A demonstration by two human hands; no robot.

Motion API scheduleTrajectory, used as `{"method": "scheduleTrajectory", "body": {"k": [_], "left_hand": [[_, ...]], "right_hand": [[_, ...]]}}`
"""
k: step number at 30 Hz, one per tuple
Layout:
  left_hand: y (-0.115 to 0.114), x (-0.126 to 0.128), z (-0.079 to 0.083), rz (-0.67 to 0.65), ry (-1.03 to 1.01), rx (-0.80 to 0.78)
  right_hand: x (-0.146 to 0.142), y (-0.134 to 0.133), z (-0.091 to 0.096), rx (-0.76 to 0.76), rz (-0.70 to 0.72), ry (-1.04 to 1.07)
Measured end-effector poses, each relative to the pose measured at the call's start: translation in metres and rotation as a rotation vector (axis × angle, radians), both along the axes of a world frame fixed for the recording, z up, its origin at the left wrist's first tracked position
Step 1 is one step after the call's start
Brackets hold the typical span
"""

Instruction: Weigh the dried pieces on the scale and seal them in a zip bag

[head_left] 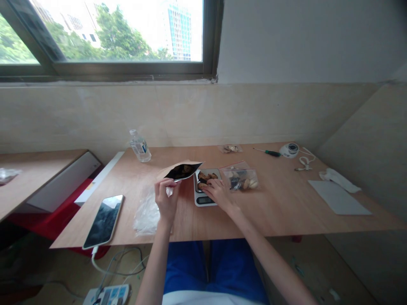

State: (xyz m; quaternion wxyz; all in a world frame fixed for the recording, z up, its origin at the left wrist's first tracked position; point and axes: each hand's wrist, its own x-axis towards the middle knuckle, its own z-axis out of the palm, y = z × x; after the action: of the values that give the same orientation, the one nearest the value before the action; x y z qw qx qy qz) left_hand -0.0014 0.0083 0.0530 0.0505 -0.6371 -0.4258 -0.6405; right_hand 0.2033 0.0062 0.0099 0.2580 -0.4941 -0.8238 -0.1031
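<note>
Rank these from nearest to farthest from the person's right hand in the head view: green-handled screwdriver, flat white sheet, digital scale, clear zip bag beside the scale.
1. Digital scale: directly beneath the right hand.
2. Clear zip bag: just right of the scale.
3. Green-handled screwdriver: farther back, to the right.
4. Flat white sheet: far right.

two hands [165, 201] [220, 195], one pouch [183, 171], one scale [203, 200], one bottle [140, 147]

Left fingers [163, 182] pinch; right fingers [213, 189] reach inward, seemingly half curled.
</note>
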Motion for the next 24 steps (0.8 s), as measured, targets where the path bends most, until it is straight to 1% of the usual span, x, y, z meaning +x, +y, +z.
{"method": "scheduleTrajectory", "body": {"k": [3,6,8,10,14,17,20,24], "left_hand": [[0.001,0.0,0.001,-0.002,0.006,0.005],[0.002,-0.001,0.002,0.0,0.01,0.011],[0.003,-0.001,0.002,0.0,0.004,0.009],[0.004,-0.001,0.001,0.0,-0.002,0.006],[0.004,0.0,-0.002,0.0,-0.009,-0.001],[0.004,0.001,-0.003,0.003,-0.023,-0.016],[0.004,0.002,-0.003,0.013,-0.042,-0.03],[0.007,0.003,0.002,0.012,-0.051,-0.03]], "right_hand": [[0.006,-0.007,0.005,0.011,-0.054,0.181],[0.019,-0.016,0.003,0.039,-0.144,0.324],[0.029,-0.024,-0.004,0.069,-0.201,0.409],[0.04,-0.034,-0.015,0.082,-0.258,0.485],[0.057,-0.053,-0.04,0.06,-0.363,0.618],[0.064,-0.058,-0.05,0.044,-0.404,0.732],[0.066,-0.057,-0.05,0.015,-0.423,0.827],[0.066,-0.057,-0.046,-0.005,-0.447,0.88]]}}
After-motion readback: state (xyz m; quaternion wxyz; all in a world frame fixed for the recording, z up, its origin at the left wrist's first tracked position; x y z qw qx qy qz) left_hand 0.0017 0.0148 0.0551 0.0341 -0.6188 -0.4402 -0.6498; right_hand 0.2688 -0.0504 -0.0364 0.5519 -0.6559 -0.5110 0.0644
